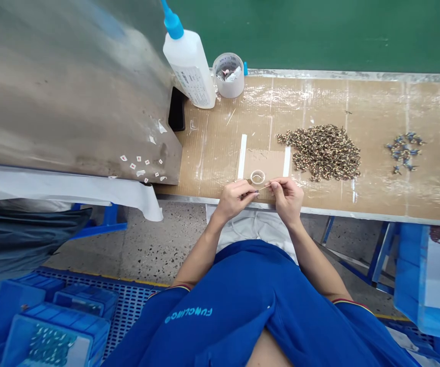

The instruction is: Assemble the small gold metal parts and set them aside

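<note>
My left hand (234,200) is closed in a pinch on a tiny dark part (256,192) at the front edge of the bench, mostly hidden by the fingertips. My right hand (289,200) pinches a thin wooden stick (265,187), its tip pointing at the part. Just beyond the fingertips lies a small round clear lid or dish (257,177) with a whitish smear in it. It rests on a piece of cardboard (268,159) with white tape strips at both sides. Right of that is a heap of small gold-and-dark parts (327,153).
Bluish small parts (405,151) lie farther right. At the back left stand a white squeeze bottle (191,69) with a blue cap and a tape roll (229,76) containing scraps. A metal box (90,102) borders the left. Blue crates (55,331) stand below; another person's clothing shows at left.
</note>
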Tool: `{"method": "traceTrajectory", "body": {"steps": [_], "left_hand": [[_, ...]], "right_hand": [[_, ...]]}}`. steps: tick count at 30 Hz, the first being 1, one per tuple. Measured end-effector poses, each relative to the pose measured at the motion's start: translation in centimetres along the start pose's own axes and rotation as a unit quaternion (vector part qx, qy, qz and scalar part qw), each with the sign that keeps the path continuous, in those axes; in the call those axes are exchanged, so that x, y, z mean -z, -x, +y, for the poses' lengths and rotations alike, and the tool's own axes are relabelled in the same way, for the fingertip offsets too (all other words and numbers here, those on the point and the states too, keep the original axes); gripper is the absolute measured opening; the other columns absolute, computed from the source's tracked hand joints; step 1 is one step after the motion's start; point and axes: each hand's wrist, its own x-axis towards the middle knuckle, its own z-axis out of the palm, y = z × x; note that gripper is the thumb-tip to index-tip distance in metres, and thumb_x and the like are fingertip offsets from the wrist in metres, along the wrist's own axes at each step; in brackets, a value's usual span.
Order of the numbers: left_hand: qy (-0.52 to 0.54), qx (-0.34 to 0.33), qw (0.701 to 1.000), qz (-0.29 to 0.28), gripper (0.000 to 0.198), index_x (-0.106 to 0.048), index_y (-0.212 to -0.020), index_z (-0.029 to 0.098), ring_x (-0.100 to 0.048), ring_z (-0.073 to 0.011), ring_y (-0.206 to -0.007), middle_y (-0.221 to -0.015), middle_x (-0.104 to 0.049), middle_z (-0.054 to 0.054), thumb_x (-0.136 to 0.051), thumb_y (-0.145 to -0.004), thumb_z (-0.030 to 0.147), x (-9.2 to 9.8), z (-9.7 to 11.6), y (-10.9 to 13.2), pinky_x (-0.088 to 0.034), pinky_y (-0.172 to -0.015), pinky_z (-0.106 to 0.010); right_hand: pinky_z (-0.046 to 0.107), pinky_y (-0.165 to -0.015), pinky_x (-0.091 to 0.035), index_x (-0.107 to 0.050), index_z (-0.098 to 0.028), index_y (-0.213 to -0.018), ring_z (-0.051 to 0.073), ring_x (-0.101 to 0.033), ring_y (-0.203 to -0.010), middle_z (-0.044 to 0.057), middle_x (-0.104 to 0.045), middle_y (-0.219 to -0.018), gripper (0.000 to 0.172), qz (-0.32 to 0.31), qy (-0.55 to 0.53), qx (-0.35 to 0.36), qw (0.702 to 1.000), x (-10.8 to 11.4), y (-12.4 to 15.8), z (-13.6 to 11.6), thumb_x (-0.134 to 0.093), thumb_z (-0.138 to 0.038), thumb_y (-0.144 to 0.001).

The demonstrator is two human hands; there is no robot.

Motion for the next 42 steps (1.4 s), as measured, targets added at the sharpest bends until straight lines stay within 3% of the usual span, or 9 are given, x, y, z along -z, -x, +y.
{"method": "traceTrajectory", "body": {"steps": [18,26,31,34,37,40,42], "left_hand": [[-0.005,-0.020,1.000,0.002,0.030,-0.068,-0.081,0.016,-0.058,-0.0138,-0.066,-0.070,-0.065,-0.003,-0.057,-0.100,0.037,-0.1,-0.3,0.2,-0.044,-0.066,-0.026],[0.023,-0.018,1.000,0.010,0.030,-0.072,-0.084,0.016,-0.060,-0.0138,-0.067,-0.070,-0.067,-0.003,-0.059,-0.099,0.039,0.2,-0.6,0.3,-0.047,-0.065,-0.026],[0.071,-0.003,0.997,0.043,0.027,-0.074,-0.087,0.016,-0.061,-0.0129,-0.064,-0.071,-0.069,-0.004,-0.063,-0.097,0.038,0.2,-0.6,0.4,-0.048,-0.062,-0.026],[0.084,-0.001,0.995,0.052,0.029,-0.075,-0.085,0.016,-0.060,-0.0122,-0.062,-0.068,-0.068,-0.004,-0.063,-0.097,0.040,0.2,-0.5,0.4,-0.048,-0.060,-0.025],[0.091,0.006,0.994,0.053,0.031,-0.076,-0.085,0.016,-0.059,-0.0117,-0.060,-0.068,-0.068,-0.004,-0.063,-0.096,0.042,0.3,-0.4,0.4,-0.047,-0.058,-0.025],[0.103,0.016,0.993,0.057,0.031,-0.076,-0.086,0.016,-0.058,-0.0111,-0.059,-0.069,-0.069,-0.004,-0.064,-0.096,0.043,0.5,-0.4,0.4,-0.046,-0.056,-0.024],[0.108,0.023,0.992,0.065,0.030,-0.076,-0.086,0.015,-0.057,-0.0108,-0.059,-0.070,-0.069,-0.004,-0.064,-0.096,0.041,0.5,-0.4,0.5,-0.045,-0.055,-0.024]], "right_hand": [[0.033,-0.065,-0.057,-0.070,-0.025,-0.081,0.019,-0.070,-0.067,0.003,-0.076,-0.074,0.025,-0.028,0.046,0.082,0.995,0.2,-0.2,0.0,-0.061,-0.043,-0.095],[0.031,-0.063,-0.055,-0.069,-0.023,-0.080,0.018,-0.068,-0.067,0.004,-0.075,-0.075,0.029,-0.065,0.023,0.058,0.996,0.2,-0.5,-0.2,-0.061,-0.047,-0.094],[0.031,-0.058,-0.052,-0.069,-0.023,-0.085,0.018,-0.064,-0.065,0.004,-0.071,-0.077,0.031,-0.008,-0.006,0.046,0.999,0.7,-1.7,-0.6,-0.061,-0.052,-0.094],[0.035,-0.065,-0.054,-0.069,-0.024,-0.082,0.021,-0.066,-0.079,0.006,-0.070,-0.083,0.031,0.001,0.049,0.092,0.995,0.7,-2.4,-0.8,-0.059,-0.051,-0.095],[0.041,-0.078,-0.056,-0.072,-0.026,-0.086,0.024,-0.066,-0.091,0.007,-0.070,-0.092,0.025,-0.047,0.117,0.123,0.984,0.2,-2.7,-0.8,-0.058,-0.044,-0.095],[0.040,-0.078,-0.056,-0.073,-0.027,-0.098,0.024,-0.065,-0.095,0.009,-0.069,-0.102,0.024,-0.076,0.150,0.125,0.978,0.1,-2.5,-0.6,-0.057,-0.044,-0.096],[0.039,-0.075,-0.055,-0.071,-0.026,-0.103,0.024,-0.065,-0.092,0.010,-0.068,-0.105,0.027,-0.060,0.171,0.127,0.975,0.9,-2.5,-0.6,-0.056,-0.047,-0.096]]}}
